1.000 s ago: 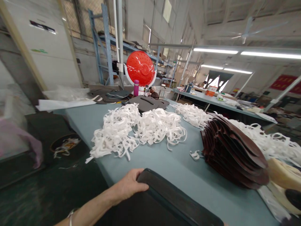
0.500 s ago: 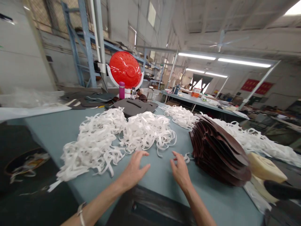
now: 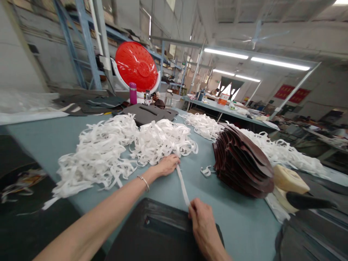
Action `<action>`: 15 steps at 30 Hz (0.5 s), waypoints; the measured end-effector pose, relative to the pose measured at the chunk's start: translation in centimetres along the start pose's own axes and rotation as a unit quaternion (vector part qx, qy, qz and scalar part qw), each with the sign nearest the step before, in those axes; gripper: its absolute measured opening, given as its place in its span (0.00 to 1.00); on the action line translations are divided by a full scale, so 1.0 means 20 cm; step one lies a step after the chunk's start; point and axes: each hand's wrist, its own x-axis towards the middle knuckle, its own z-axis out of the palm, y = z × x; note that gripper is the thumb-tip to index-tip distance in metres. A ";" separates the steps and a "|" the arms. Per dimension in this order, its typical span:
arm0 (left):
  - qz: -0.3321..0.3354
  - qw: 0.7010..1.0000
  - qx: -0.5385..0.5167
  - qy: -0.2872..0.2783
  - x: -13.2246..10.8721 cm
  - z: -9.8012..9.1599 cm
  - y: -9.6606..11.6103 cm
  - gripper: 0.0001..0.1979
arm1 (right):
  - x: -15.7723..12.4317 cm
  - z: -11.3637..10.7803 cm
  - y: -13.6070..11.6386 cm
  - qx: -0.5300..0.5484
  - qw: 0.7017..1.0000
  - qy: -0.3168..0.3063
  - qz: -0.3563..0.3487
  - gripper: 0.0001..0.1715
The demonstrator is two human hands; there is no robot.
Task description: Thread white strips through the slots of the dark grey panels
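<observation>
A white strip (image 3: 183, 184) runs between my two hands above the blue-green table. My left hand (image 3: 169, 164), with a bracelet at the wrist, is closed on its far end, at the near edge of a loose white strip pile (image 3: 163, 139). Fingers closed, my right hand (image 3: 200, 215) grips the near end beside a dark grey panel (image 3: 160, 232) at the table's front. A second white pile (image 3: 100, 152) spreads to the left. To the right stands a stack of dark brown curved pieces (image 3: 241, 161), with a small loose white curl (image 3: 207, 171) beside it.
Yellow foam blocks (image 3: 292, 179) and a black handle-like object (image 3: 310, 200) lie at the right. Grey panels (image 3: 148, 114), a pink bottle (image 3: 133, 93) and a red basin (image 3: 137, 66) are at the back. More white strips (image 3: 282, 152) stretch behind the brown stack.
Both hands were open and apart over the table. My left hand has moved forward to the pile, my right hand back towards the dark panel, and both have taken hold of a strip.
</observation>
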 end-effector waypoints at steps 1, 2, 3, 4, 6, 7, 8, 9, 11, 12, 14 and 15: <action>0.000 1.000 -0.009 0.002 0.00 -0.02 0.02 0.14 | -0.06 -0.02 0.00 0.030 0.999 -0.017 0.020 0.13; 0.001 1.000 -0.019 0.006 -0.01 -0.04 0.06 0.15 | -0.10 -0.03 0.00 0.059 0.997 -0.026 0.037 0.14; 0.005 1.000 -0.028 0.007 -0.03 -0.05 0.12 0.16 | -0.12 -0.04 0.00 0.085 0.995 -0.028 0.048 0.15; 0.013 0.999 -0.038 0.005 -0.05 -0.07 0.18 0.17 | -0.13 -0.05 0.00 0.107 0.993 -0.024 0.052 0.15; 0.045 0.997 -0.059 -0.021 -0.14 -0.09 0.32 0.16 | -0.13 -0.05 -0.02 0.135 0.989 -0.007 0.052 0.15; 0.068 0.994 -0.069 -0.048 -0.20 -0.09 0.39 0.16 | -0.13 -0.05 -0.02 0.145 0.988 -0.001 0.052 0.16; 0.096 0.989 -0.078 -0.082 -0.26 -0.08 0.45 0.16 | -0.13 -0.05 -0.03 0.154 0.987 0.005 0.051 0.16; 0.124 0.982 -0.079 -0.115 -0.33 -0.07 0.50 0.16 | -0.13 -0.04 -0.04 0.161 0.986 0.008 0.048 0.15; 0.153 0.973 -0.057 -0.162 -0.44 -0.05 0.56 0.14 | -0.17 -0.04 -0.04 0.171 0.984 0.011 0.049 0.15; 0.154 0.972 -0.041 -0.175 -0.50 -0.05 0.57 0.12 | -0.20 -0.05 -0.04 0.173 0.983 0.010 0.054 0.15; 0.138 0.973 -0.017 -0.187 -0.58 -0.07 0.55 0.10 | -0.29 -0.06 -0.04 0.171 0.983 0.006 0.070 0.16; 0.128 0.972 -0.014 -0.195 -0.61 -0.09 0.54 0.11 | -0.34 -0.07 -0.03 0.167 0.983 0.003 0.078 0.16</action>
